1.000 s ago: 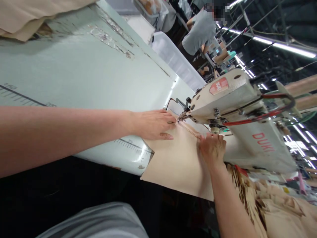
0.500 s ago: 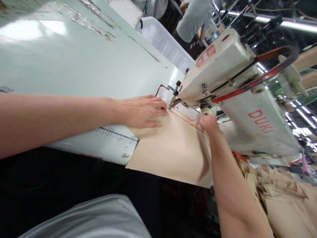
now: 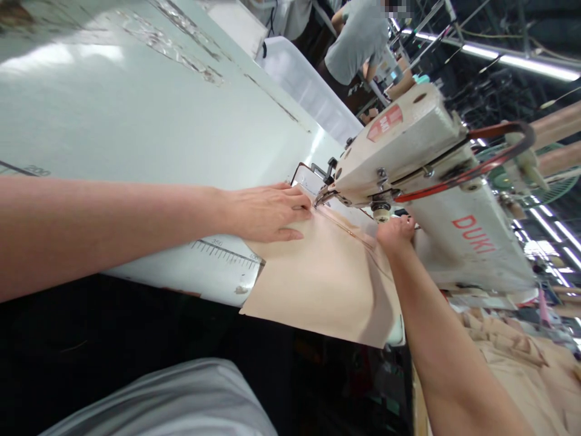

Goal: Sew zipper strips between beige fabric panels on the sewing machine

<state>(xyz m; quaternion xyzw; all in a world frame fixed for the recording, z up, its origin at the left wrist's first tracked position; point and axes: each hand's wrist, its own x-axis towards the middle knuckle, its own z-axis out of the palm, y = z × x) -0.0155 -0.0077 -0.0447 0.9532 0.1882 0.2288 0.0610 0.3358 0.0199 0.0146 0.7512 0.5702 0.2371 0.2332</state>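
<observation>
A beige fabric piece [image 3: 318, 284] lies on the sewing machine table, its lower edge over the front side. My left hand [image 3: 267, 213] rests flat on it, fingers stretched out, the fingertips just left of the presser foot [image 3: 321, 198]. Along the fabric's upper right runs a narrow line that looks like a zipper or seam [image 3: 347, 230]. My right hand [image 3: 396, 233] is curled closed beside the fabric's right edge, below the machine head's round knob [image 3: 380, 212]. Whatever its fingers hold, if anything, is hidden.
The white sewing machine [image 3: 472, 236] stands to the right, with a red-brown curved guard [image 3: 499, 133]. Behind the table [image 3: 158, 121] is a translucent plastic bin [image 3: 308, 91]. Beige fabric pieces [image 3: 521, 363] are heaped at lower right. Another person [image 3: 358, 42] sits farther back.
My right hand has shifted right, away from the knob, and its curled fingers now show. The table's corner shows past the fabric's right edge. My left hand stays flat on the fabric.
</observation>
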